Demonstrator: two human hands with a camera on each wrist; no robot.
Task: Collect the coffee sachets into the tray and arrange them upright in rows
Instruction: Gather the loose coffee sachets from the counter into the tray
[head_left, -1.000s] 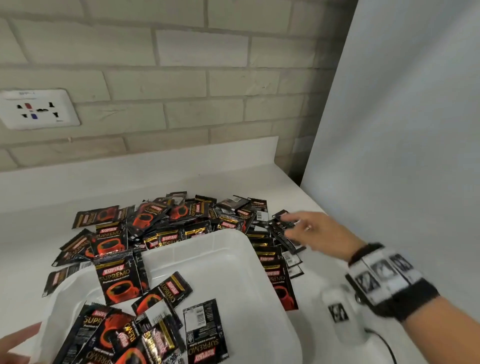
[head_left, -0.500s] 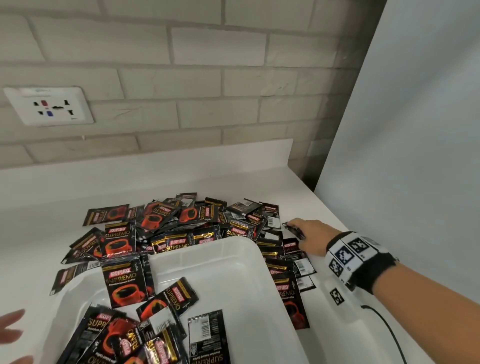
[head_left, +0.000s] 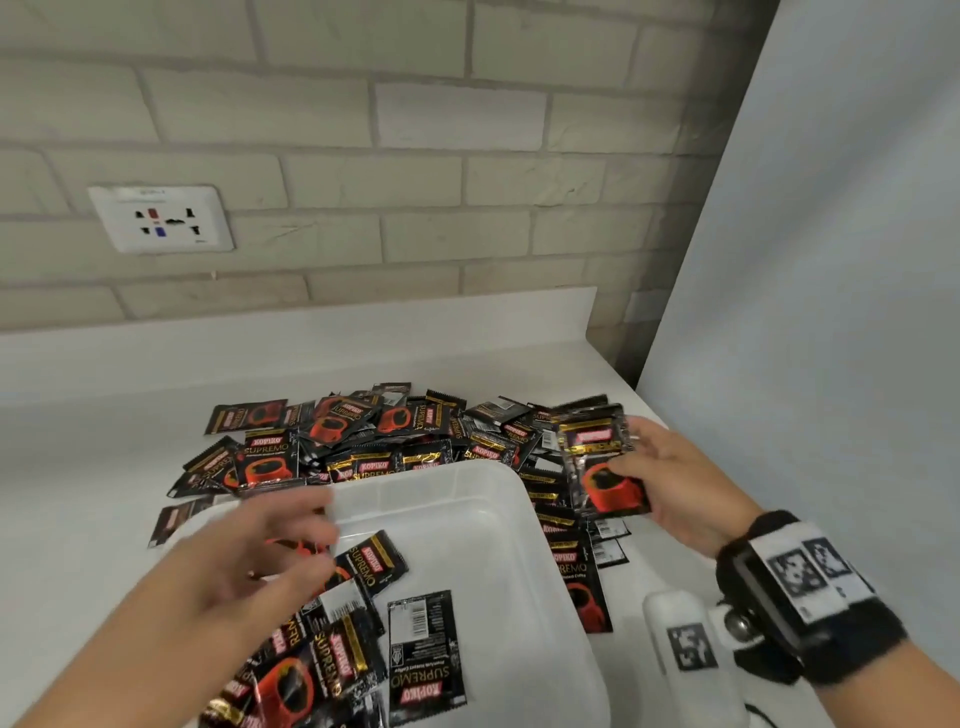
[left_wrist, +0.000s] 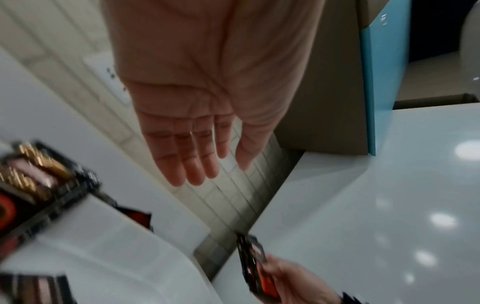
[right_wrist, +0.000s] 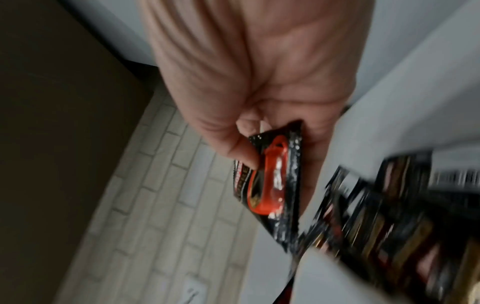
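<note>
Black sachet (head_left: 602, 462) pinched upright in right hand (head_left: 675, 483), beside tray (head_left: 540, 545).

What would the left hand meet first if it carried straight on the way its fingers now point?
Probably the tray's far rim, with the sachet pile just beyond it; the left hand hovers open over the tray, so depth is uncertain.

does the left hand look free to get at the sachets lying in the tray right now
Probably yes. The left hand is open, holds nothing, and hovers over the white tray above the sachets in the tray. Nothing lies between them. The right hand has its own grip on a sachet off to the side.
</note>
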